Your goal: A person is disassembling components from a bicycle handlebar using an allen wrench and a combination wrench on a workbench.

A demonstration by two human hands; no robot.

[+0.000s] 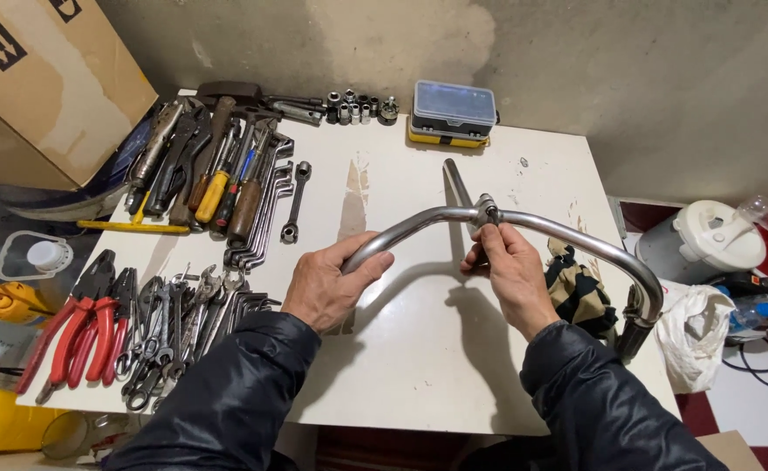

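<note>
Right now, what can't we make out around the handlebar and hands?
Head view only:
- Handlebar left end: wrapped by the left hand.
- Centre clamp: underside covered by the right hand.
- Patterned cloth: partly behind bar and wrist.
- Sockets: too small to size.
- Cardboard box: cut by frame edge.

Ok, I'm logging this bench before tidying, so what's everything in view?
handlebar: one, chrome, curved, held above the table centre
table: one, white, centre
pliers: several, red-handled, table's left edge
small wrenches: a pile, steel, beside the pliers
screwdrivers and long tools: a row, yellow, brown and black handles, far left
sockets: a cluster, steel, far edge
parts case: one, clear lid over yellow, far edge
cloth: one, dark and tan, under the bar
cardboard box: one, brown, upper left
left hand: grips the bar's left bend
right hand: pinches the bar's centre clamp
</note>
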